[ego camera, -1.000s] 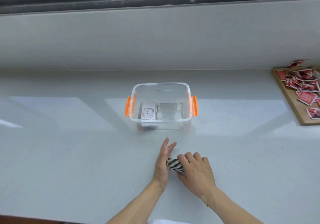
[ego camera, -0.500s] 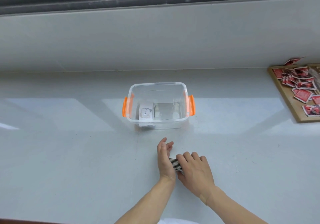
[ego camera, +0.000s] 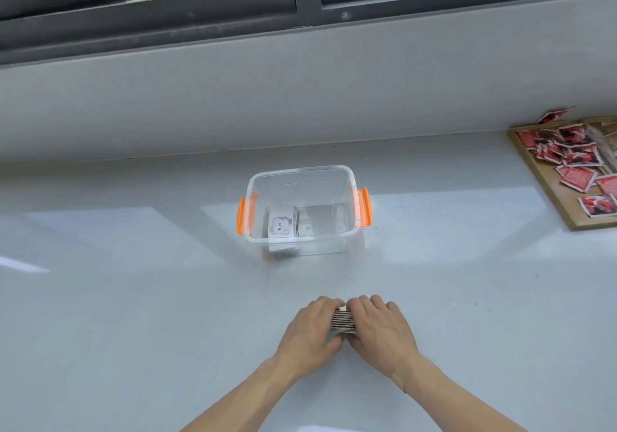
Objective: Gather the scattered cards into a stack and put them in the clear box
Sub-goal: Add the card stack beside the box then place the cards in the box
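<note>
my left hand [ego camera: 309, 335] and my right hand [ego camera: 379, 331] press in from either side on a stack of cards [ego camera: 343, 322], which stands on its edge on the pale worktop [ego camera: 133, 298] close in front of me, so that only the striped card edges show between my hands. the fingers [ego camera: 329, 304] of my left hand curl over the far end of the stack, and my right fingers do the same from the other side, so both hands are closed around the cards and meet above them. the clear box [ego camera: 302, 211] with orange handles [ego camera: 241, 215] sits farther back on the worktop, well apart from my hands, its lid off. inside it, on the bottom, lie a white card [ego camera: 282, 225] with the word "love" and, just beside it, something pale that i cannot make out. far to my right, a wooden tray [ego camera: 547, 184] carries a loose heap of red packets [ego camera: 574, 158].
</note>
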`<state>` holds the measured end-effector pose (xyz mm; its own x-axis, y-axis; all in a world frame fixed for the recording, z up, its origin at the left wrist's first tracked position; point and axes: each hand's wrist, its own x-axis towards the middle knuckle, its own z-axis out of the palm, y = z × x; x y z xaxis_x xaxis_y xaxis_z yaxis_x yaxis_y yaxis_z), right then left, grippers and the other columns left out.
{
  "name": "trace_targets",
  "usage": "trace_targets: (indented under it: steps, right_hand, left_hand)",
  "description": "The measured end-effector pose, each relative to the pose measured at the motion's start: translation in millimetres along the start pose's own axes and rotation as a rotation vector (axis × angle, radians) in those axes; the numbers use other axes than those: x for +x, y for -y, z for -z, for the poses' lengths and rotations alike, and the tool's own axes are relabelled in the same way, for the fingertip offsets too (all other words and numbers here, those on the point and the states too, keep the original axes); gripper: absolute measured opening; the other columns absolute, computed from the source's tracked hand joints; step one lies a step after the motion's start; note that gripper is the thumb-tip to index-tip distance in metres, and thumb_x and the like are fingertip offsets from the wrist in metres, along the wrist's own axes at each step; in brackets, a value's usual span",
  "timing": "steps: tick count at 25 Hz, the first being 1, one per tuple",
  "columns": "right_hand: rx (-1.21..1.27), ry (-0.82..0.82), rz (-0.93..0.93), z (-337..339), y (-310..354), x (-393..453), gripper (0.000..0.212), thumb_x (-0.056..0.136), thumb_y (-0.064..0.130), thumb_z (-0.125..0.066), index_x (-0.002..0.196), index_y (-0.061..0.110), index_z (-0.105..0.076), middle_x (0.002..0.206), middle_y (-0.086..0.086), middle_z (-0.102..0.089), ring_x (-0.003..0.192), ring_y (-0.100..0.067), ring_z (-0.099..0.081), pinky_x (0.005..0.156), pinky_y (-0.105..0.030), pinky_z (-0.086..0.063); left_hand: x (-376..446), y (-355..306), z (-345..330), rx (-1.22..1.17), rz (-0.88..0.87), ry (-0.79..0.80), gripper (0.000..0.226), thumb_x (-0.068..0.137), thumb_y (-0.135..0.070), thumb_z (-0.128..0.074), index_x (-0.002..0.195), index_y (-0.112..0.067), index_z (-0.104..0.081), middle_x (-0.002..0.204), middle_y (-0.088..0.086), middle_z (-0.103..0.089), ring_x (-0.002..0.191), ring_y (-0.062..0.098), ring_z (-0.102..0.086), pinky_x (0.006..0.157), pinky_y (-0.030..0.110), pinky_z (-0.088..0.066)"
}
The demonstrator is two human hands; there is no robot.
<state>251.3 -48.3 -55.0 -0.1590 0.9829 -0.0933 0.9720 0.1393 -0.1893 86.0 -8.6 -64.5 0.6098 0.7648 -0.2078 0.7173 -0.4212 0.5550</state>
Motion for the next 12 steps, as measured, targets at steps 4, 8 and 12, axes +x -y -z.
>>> trace_targets:
  steps: [4, 8, 12]
  right_hand:
    - [0.235, 0.037, -0.037, -1.2, -16.2, -13.5, 0.074, 0.071, 0.042, -0.065, 0.139, 0.024, -0.041, 0.136, 0.010, -0.048, 0.128, -0.017, -0.042, 0.100, -0.032, -0.040]
    - [0.849, -0.111, -0.266, -2.3, -38.8, -51.7, 0.099, 0.074, 0.023, -0.060, 0.151, 0.037, 0.001, 0.160, 0.023, -0.003, 0.147, -0.003, 0.001, 0.115, -0.029, -0.011]
    - [1.204, -0.305, -0.652, -9.2, -46.0, -80.5, 0.103, 0.077, 0.003, -0.052, 0.145, 0.055, 0.005, 0.157, 0.032, 0.003, 0.145, 0.003, 0.001, 0.118, -0.036, -0.008]
  left_hand:
    - [6.7, 2.8, -0.6, 0.128, -0.070, -0.018, 0.037, 0.082, -0.035, -0.056, 0.116, -0.024, -0.051, 0.112, -0.004, -0.054, 0.097, 0.018, -0.054, 0.082, 0.032, -0.043]
    - [9.5, 5.9, -3.4, 0.161, -0.088, -0.034, 0.035, 0.081, -0.036, -0.056, 0.114, -0.025, -0.051, 0.109, -0.005, -0.055, 0.094, 0.017, -0.054, 0.081, 0.031, -0.042]
    - [9.6, 8.2, -4.4, 0.161, -0.094, -0.022, 0.034, 0.082, -0.037, -0.056, 0.114, -0.025, -0.050, 0.108, -0.006, -0.054, 0.092, 0.016, -0.052, 0.079, 0.026, -0.036]
